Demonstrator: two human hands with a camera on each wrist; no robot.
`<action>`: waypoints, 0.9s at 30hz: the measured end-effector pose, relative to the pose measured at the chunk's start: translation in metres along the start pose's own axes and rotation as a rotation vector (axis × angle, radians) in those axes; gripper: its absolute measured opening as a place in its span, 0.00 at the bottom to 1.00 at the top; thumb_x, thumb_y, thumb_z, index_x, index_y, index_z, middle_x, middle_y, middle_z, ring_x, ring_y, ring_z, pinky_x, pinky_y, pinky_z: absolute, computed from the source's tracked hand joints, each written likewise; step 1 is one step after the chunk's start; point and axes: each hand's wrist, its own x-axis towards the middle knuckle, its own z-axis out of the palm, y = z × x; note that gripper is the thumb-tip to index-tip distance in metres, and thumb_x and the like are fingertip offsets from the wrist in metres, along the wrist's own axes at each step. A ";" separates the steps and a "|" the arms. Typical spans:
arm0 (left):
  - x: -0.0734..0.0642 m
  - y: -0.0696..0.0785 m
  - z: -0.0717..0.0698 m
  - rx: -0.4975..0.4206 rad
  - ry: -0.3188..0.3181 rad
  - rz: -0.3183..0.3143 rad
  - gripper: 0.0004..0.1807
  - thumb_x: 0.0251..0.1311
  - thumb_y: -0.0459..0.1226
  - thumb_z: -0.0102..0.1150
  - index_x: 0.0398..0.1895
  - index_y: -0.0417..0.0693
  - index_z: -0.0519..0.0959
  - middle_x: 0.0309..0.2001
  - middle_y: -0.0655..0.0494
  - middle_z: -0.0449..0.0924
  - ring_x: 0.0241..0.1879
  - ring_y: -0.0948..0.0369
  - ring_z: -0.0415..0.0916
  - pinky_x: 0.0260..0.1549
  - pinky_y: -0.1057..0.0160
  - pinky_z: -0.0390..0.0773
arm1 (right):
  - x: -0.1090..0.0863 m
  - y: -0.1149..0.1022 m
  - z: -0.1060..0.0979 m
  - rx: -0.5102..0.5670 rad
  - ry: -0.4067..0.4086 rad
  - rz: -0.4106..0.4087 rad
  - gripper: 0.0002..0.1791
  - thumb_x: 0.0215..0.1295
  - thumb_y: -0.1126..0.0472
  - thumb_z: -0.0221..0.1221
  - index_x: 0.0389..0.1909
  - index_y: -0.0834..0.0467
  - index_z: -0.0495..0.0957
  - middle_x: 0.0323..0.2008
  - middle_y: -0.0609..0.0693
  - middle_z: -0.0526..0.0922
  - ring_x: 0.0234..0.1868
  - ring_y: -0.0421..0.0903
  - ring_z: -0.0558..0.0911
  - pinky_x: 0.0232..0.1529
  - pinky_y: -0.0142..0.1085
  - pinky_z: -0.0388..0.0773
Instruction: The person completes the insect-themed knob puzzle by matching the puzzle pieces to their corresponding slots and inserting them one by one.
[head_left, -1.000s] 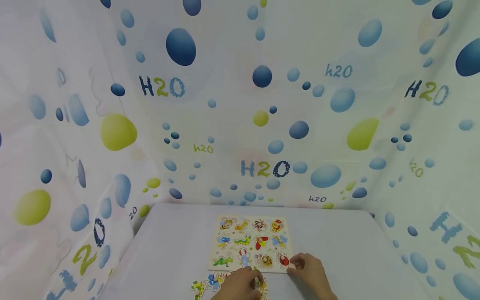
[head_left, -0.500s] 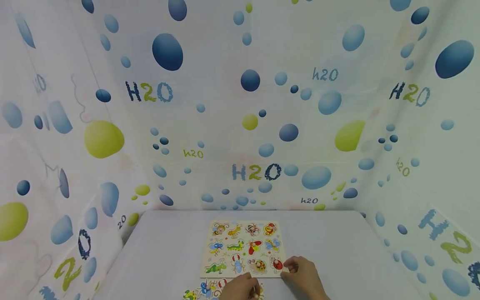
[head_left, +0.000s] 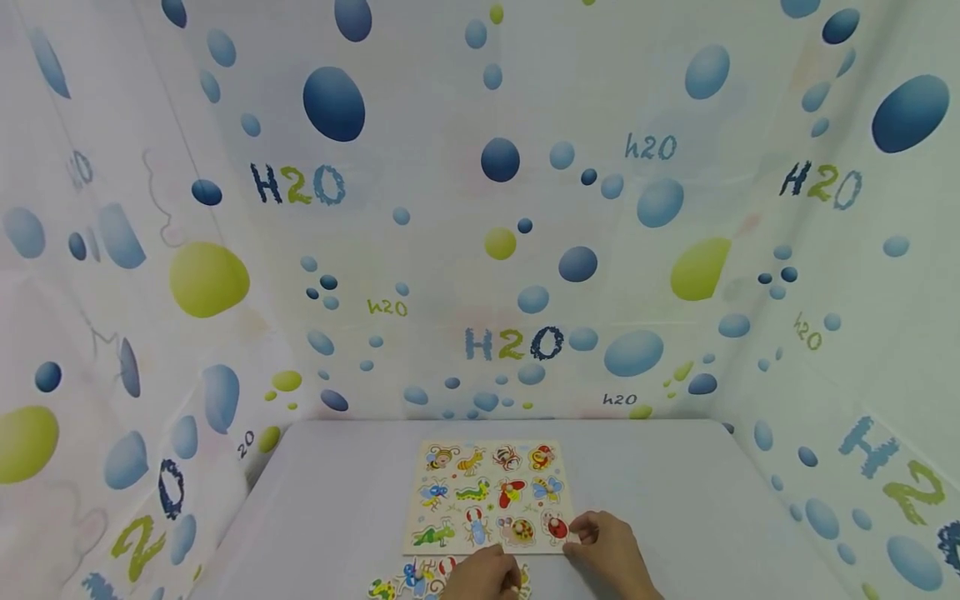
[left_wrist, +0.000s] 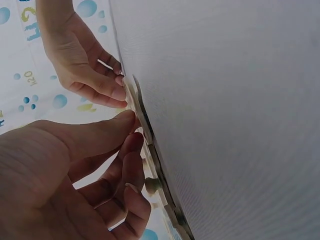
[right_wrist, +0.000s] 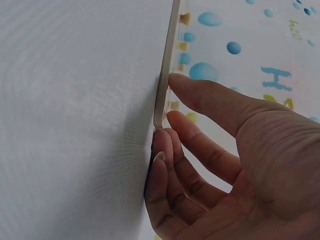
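Onscreen, I count one board [head_left: 420,518], twelve creature figures [head_left: 474,490] on it, one left hand [head_left: 482,577], one right hand [head_left: 611,550]; loose pieces [head_left: 414,578] at six o'clock, too hidden to total.

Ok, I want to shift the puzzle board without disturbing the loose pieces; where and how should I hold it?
Probably pinch the puzzle board from left and right, by its side edges: it's thin and rectangular, and loose insect pieces lie along its near edge.

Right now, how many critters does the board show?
12, all on the board: four in the far row, four in the middle row, four in the near row. None seems hidden.
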 end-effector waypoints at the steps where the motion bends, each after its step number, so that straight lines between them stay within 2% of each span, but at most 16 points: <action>1: 0.000 0.000 0.000 -0.009 0.004 -0.006 0.05 0.60 0.35 0.70 0.28 0.53 0.84 0.24 0.68 0.66 0.23 0.70 0.64 0.24 0.67 0.70 | 0.000 0.000 0.000 -0.006 0.001 0.001 0.15 0.48 0.59 0.81 0.33 0.54 0.85 0.28 0.44 0.78 0.30 0.40 0.76 0.31 0.33 0.73; 6: 0.001 0.001 -0.001 -0.065 0.017 -0.043 0.06 0.61 0.34 0.70 0.28 0.53 0.84 0.25 0.67 0.67 0.24 0.69 0.64 0.25 0.65 0.70 | 0.001 0.001 0.000 -0.007 0.000 0.000 0.15 0.48 0.59 0.81 0.34 0.54 0.85 0.29 0.44 0.78 0.30 0.39 0.76 0.31 0.33 0.73; 10: 0.002 0.004 -0.003 -0.081 0.009 -0.042 0.06 0.62 0.35 0.72 0.29 0.53 0.84 0.26 0.68 0.68 0.25 0.70 0.65 0.27 0.66 0.72 | 0.001 0.001 -0.002 -0.002 -0.005 0.017 0.15 0.48 0.59 0.81 0.34 0.54 0.86 0.29 0.44 0.78 0.30 0.39 0.76 0.32 0.33 0.73; 14: 0.002 0.006 -0.006 -0.082 0.009 -0.020 0.06 0.61 0.35 0.73 0.30 0.55 0.84 0.28 0.68 0.68 0.26 0.71 0.65 0.29 0.66 0.72 | 0.000 0.001 -0.003 -0.002 -0.004 0.014 0.15 0.48 0.59 0.81 0.34 0.54 0.85 0.30 0.44 0.78 0.30 0.39 0.76 0.32 0.33 0.73; 18: -0.001 0.006 -0.012 -0.079 0.052 0.021 0.07 0.61 0.35 0.73 0.30 0.55 0.84 0.28 0.69 0.68 0.26 0.72 0.65 0.28 0.66 0.72 | 0.000 0.001 -0.004 0.008 -0.003 0.001 0.15 0.47 0.59 0.81 0.34 0.54 0.85 0.29 0.45 0.78 0.30 0.40 0.76 0.32 0.33 0.73; 22: -0.002 0.002 -0.020 -0.091 0.085 0.058 0.06 0.63 0.35 0.72 0.32 0.54 0.83 0.30 0.69 0.69 0.27 0.72 0.65 0.28 0.66 0.72 | 0.000 0.000 -0.004 0.013 0.002 -0.004 0.15 0.47 0.59 0.81 0.33 0.54 0.85 0.29 0.45 0.78 0.30 0.40 0.76 0.31 0.33 0.72; 27: 0.000 -0.005 -0.028 -0.073 0.113 0.067 0.06 0.64 0.34 0.70 0.33 0.55 0.82 0.31 0.68 0.70 0.28 0.73 0.66 0.29 0.67 0.73 | 0.000 0.001 -0.002 0.018 -0.004 -0.002 0.15 0.47 0.59 0.81 0.34 0.54 0.85 0.29 0.44 0.78 0.30 0.40 0.76 0.32 0.33 0.72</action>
